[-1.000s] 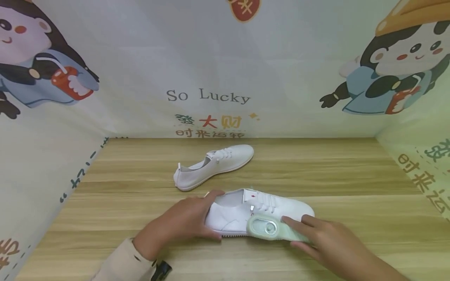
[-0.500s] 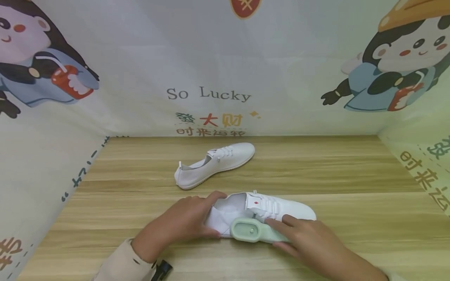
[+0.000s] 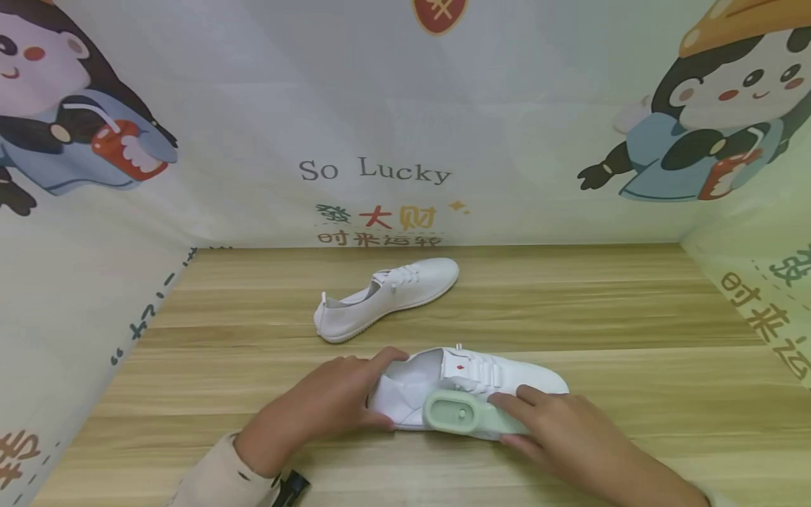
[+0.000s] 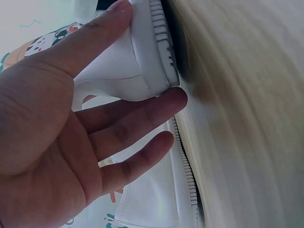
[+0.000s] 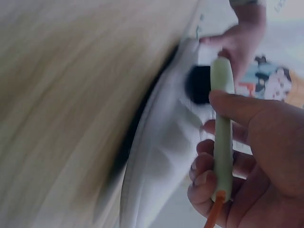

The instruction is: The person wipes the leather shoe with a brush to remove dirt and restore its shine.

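Presently, my left hand [image 3: 329,394] grips the likely pliable lace-up sneaker [image 3: 503,373] by its heel; my right hand [image 3: 560,429] holds the brush [image 3: 478,417] alongside.

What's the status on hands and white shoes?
Left hand holds near white laced shoe by heel. Right hand grips oblong pale green brush, dark bristles at shoe's side. Second white laced shoe beyond, apparently clear of work.

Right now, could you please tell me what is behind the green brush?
Behind the green brush is the side of the nearer white shoe; the right wrist view shows dark bristles facing it. From the head camera, the brush covers that patch of shoe.
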Available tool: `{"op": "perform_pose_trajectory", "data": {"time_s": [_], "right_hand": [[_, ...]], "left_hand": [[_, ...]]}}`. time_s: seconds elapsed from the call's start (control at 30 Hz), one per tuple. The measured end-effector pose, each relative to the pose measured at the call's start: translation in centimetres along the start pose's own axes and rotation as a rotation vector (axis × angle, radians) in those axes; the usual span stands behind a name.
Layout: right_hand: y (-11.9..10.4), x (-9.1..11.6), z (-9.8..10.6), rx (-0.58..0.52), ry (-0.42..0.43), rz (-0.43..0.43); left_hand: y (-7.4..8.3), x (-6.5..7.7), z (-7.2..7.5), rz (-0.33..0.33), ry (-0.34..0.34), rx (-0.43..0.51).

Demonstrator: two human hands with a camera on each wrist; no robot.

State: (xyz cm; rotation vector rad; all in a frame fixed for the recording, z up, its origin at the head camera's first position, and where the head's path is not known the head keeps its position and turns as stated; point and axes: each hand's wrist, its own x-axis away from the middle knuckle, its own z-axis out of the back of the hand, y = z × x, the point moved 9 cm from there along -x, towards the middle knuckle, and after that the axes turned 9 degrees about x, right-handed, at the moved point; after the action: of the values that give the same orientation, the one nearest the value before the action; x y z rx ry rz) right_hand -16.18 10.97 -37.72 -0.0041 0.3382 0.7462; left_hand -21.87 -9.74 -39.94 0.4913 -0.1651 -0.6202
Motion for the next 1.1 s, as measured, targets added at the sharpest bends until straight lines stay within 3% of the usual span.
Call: {"op": "perform_pose_trajectory", "data": {"time_s": [0.23, 0.57, 0.8, 0.97, 1.1], "right_hand": [[2.4, 1.5, -0.2, -0.037, -0.048, 0.017], [3.4, 1.9, -0.2, -0.112, -0.07, 0.039], [3.6, 1.5, -0.9, -0.197, -0.143, 0.009], [3.9, 1.4, -1.6, -0.214, -0.187, -0.022], [4.1, 1.4, -1.7, -0.218, -0.168, -0.031]], "left_hand": [[-0.2, 0.1, 0.1, 0.005, -0.009, -0.013], [-1.0, 0.3, 1.1, 0.004, 0.022, 0.03], [-2.3, 0.0, -0.1, 0.075, -0.017, 0.16], [-2.0, -0.2, -1.2, 0.074, -0.037, 0.133], [-1.9, -0.4, -1.3, 0.09, -0.026, 0.121]]}}
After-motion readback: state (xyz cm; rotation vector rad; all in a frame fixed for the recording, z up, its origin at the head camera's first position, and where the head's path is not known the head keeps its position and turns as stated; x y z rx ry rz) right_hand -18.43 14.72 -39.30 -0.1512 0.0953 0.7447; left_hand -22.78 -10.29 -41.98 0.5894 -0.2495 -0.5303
